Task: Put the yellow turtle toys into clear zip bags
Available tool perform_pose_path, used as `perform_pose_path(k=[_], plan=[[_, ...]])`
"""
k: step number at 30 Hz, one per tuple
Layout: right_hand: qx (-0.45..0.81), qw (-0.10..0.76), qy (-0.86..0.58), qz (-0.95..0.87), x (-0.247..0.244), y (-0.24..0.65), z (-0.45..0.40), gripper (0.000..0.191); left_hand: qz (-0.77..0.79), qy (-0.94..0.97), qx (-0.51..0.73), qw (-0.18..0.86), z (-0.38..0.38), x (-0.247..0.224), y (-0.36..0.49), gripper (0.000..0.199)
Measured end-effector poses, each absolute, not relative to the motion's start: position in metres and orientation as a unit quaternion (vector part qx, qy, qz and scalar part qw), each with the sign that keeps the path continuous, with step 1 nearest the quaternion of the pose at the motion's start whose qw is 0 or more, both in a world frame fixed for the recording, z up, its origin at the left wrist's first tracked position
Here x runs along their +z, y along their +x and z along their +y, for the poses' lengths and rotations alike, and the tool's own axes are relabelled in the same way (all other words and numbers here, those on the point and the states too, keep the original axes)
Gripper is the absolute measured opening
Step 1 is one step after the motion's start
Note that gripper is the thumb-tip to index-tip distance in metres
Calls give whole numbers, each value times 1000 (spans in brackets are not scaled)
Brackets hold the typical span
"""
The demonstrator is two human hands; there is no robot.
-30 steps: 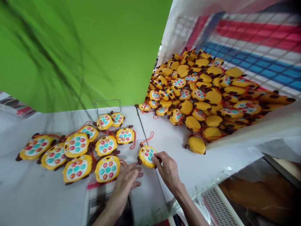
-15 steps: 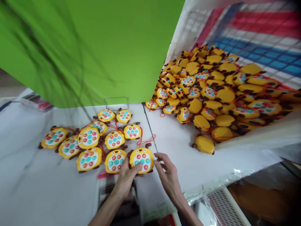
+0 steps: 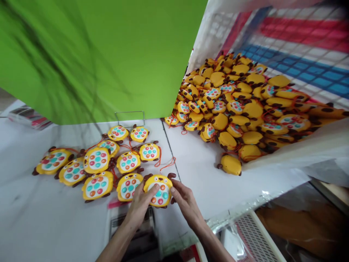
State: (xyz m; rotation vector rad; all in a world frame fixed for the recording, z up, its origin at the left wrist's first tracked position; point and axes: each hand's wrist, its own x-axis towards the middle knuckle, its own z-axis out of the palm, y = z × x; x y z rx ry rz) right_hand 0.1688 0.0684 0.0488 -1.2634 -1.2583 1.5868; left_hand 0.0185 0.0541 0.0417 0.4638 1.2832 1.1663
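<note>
We saw a green panel (image 3: pixel 122 62) block the far side of the white table (image 3: pixel 199 182), blurred dark strands crossing it at left and a wire bracket (image 3: pixel 129 112) standing at its foot. At left lay a cluster of yellow button-faced toys (image 3: pixel 96 160), orange cords among them; at right a heap of matching toys (image 3: pixel 218 120) spilled from a white liner (image 3: pixel 297 156) against striped mesh (image 3: pixel 300 69). A perforated white crate (image 3: pixel 253 229) stood near right. Any print on the packets (image 3: pixel 28 117) at far left was too blurred for us to read. At the table's near middle, just right of the cluster, our left hand (image 3: pixel 139 203) pinched a bear-like toy (image 3: pixel 163 187), thumb across its face, other fingers mostly hidden. Our right hand (image 3: pixel 188 203) met its right edge, thumb and forefinger slightly parted; whether they gripped, we could not tell.
</note>
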Motion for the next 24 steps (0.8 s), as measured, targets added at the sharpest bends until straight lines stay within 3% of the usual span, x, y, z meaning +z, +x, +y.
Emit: perform_pose_path(k=[8, 15, 18, 21, 24], plan=[[632, 388, -493, -455, 39, 165, 71, 31, 480, 161, 480, 717, 45, 42, 18, 53], [635, 343, -483, -495, 32, 173, 68, 33, 575, 251, 433, 646, 39, 52, 14, 57], [486, 344, -575, -562, 20, 210, 83, 40, 574, 195, 476, 637, 53, 57, 6, 56], [208, 361, -691, -591, 7, 272, 108, 42, 571, 110, 557, 593, 74, 65, -16, 50], [29, 329, -744, -581, 6, 336, 127, 47, 519, 26, 603, 605, 91, 64, -43, 26]])
